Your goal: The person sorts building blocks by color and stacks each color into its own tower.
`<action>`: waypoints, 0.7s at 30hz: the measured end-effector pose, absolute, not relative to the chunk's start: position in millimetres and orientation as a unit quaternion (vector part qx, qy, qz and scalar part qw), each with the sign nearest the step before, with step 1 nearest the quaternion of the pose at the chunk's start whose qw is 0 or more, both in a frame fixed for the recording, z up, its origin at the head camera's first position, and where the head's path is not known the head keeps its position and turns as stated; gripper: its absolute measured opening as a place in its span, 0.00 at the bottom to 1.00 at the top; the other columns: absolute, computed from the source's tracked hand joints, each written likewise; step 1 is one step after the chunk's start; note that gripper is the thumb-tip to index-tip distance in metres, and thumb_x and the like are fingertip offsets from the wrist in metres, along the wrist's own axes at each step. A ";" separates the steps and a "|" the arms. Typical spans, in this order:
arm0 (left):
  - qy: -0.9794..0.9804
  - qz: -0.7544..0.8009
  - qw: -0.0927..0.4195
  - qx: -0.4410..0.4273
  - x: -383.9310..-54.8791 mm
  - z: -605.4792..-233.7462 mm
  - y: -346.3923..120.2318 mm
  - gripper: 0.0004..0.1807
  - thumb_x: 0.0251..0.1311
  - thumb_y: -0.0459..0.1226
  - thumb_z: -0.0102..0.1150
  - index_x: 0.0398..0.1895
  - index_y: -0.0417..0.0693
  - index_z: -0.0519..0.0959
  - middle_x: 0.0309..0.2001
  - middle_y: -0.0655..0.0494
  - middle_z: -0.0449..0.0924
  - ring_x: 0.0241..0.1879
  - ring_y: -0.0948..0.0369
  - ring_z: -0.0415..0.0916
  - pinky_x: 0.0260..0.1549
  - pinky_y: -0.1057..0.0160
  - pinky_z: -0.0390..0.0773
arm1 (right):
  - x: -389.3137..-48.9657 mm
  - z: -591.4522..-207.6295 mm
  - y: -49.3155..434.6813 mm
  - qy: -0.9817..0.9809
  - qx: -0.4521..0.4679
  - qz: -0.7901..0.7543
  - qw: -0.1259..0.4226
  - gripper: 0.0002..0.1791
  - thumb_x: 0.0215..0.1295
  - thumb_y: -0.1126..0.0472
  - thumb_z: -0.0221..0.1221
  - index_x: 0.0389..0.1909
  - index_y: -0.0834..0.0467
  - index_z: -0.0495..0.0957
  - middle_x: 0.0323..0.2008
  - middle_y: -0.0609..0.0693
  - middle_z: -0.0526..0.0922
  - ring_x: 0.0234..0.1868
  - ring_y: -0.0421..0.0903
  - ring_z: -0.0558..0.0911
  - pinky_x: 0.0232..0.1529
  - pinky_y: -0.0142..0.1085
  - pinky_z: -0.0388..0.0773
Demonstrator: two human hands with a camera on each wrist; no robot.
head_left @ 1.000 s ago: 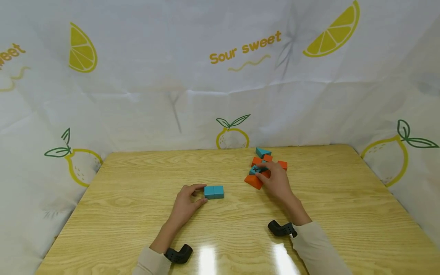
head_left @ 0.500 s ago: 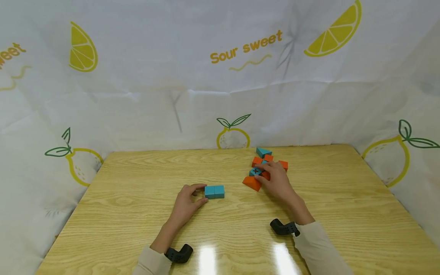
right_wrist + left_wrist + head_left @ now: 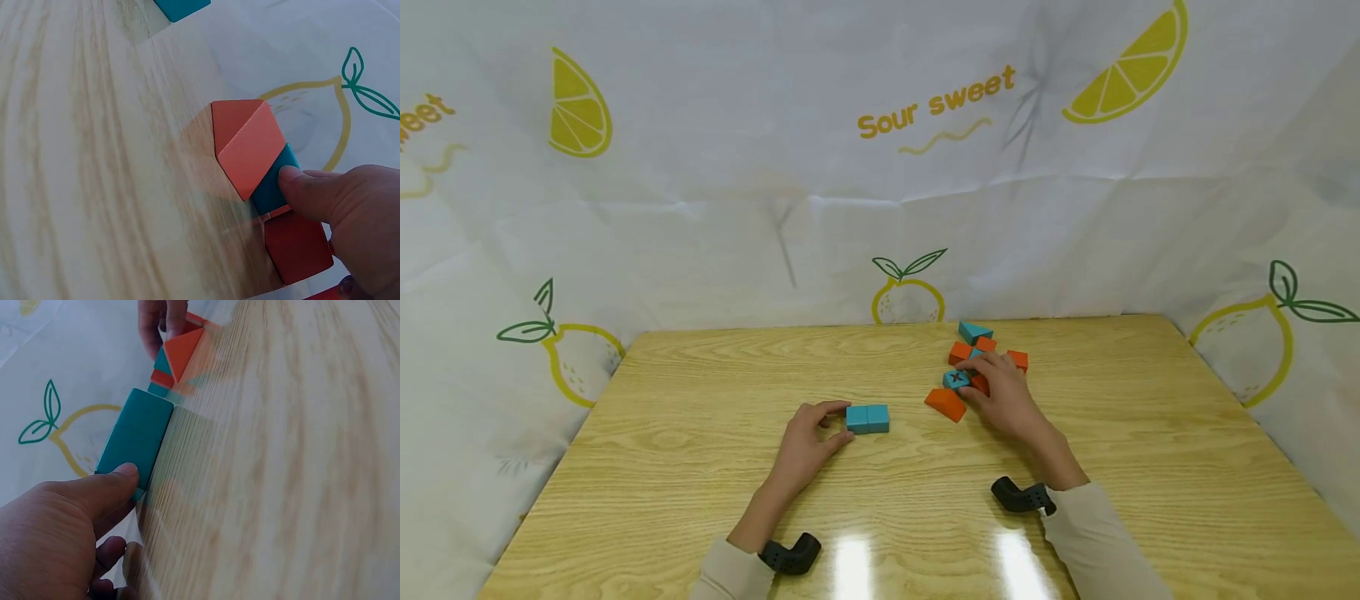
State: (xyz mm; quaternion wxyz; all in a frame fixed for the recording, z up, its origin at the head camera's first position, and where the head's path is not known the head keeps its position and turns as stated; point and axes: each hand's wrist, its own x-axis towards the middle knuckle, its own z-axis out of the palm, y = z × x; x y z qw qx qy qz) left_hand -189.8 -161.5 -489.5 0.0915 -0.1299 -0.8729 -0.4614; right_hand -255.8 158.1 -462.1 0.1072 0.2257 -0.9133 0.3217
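Observation:
My left hand (image 3: 807,442) pinches the left end of two blue blocks (image 3: 867,419) that lie side by side, touching, on the wooden table. In the left wrist view the thumb (image 3: 125,478) presses on their near end. At the pile on the right, my right hand (image 3: 1003,397) pinches a blue block with a dark cross mark (image 3: 956,379) on top. An orange triangular block (image 3: 945,404) lies just in front of it. Under the right hand, a red-orange block (image 3: 299,247) is partly covered.
Behind the right hand are a blue triangular block (image 3: 975,332) and orange blocks (image 3: 960,353), with another orange block (image 3: 1018,361) to the right. A white lemon-print cloth (image 3: 737,208) hangs along the table's back edge.
The cross-marked block has shifted slightly toward the near side with my right hand. The orange triangular block has slid left and nearer. My left hand and its two blocks stay put.

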 end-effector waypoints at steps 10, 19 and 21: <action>-0.874 -0.458 0.094 -0.130 -190.9 -491.0 -161.7 0.22 0.54 0.36 0.69 0.54 0.51 0.80 0.44 0.59 0.79 0.37 0.60 0.67 0.38 0.57 0.71 | -255.9 -463.3 159.8 -0.916 0.215 0.328 0.081 0.21 0.59 0.64 0.66 0.54 0.60 0.78 0.49 0.57 0.81 0.42 0.51 0.65 0.37 0.45 0.48; -0.877 -0.451 0.099 -0.132 -191.4 -492.3 -162.2 0.22 0.54 0.36 0.69 0.54 0.51 0.80 0.44 0.59 0.79 0.36 0.61 0.66 0.37 0.58 0.70 | -253.3 -457.5 158.9 -0.907 0.218 0.353 0.072 0.19 0.60 0.64 0.65 0.52 0.62 0.79 0.51 0.58 0.78 0.49 0.56 0.68 0.47 0.50 0.59; -0.879 -0.448 0.099 -0.132 -191.6 -492.6 -162.3 0.22 0.54 0.37 0.69 0.54 0.51 0.80 0.43 0.60 0.79 0.36 0.61 0.66 0.37 0.58 0.70 | -252.3 -454.3 157.9 -0.903 0.220 0.361 0.073 0.19 0.60 0.64 0.65 0.52 0.63 0.78 0.51 0.59 0.78 0.52 0.57 0.69 0.51 0.52 0.63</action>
